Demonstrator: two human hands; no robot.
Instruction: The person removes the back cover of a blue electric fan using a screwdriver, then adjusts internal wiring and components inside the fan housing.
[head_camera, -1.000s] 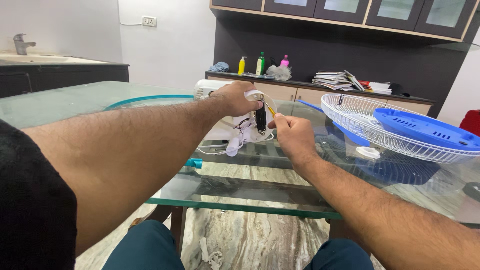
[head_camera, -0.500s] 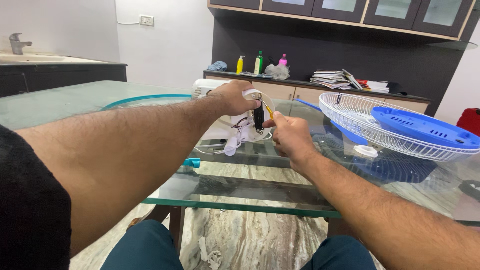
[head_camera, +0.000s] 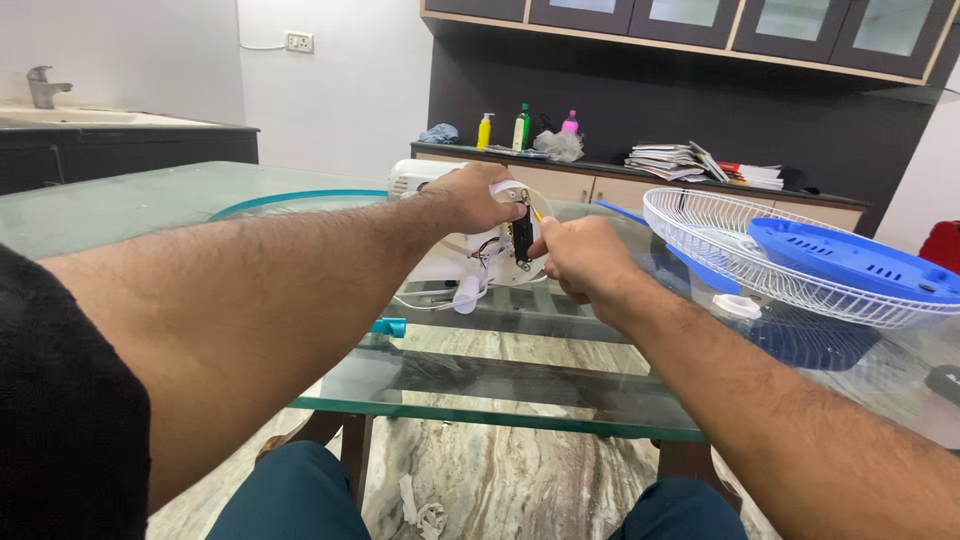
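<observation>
Near the desk's (head_camera: 480, 400) middle, left hand (head_camera: 478, 198) clamps the white fan motor (head_camera: 470, 255) while right hand (head_camera: 580, 258) pinches a thin yellow-tipped tool (head_camera: 536, 213) at its black part (head_camera: 522, 235); risk: tool slipping and nicking loose wires, should the steadying grip ease.

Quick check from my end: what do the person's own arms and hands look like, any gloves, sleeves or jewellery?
Both hands are bare: no gloves on the left hand or the right hand. Both forearms are uncovered and hairy, with no watch or bracelet in view; any rings are hidden. A black short sleeve covers the left upper arm. The right arm's sleeve is out of frame.
</observation>
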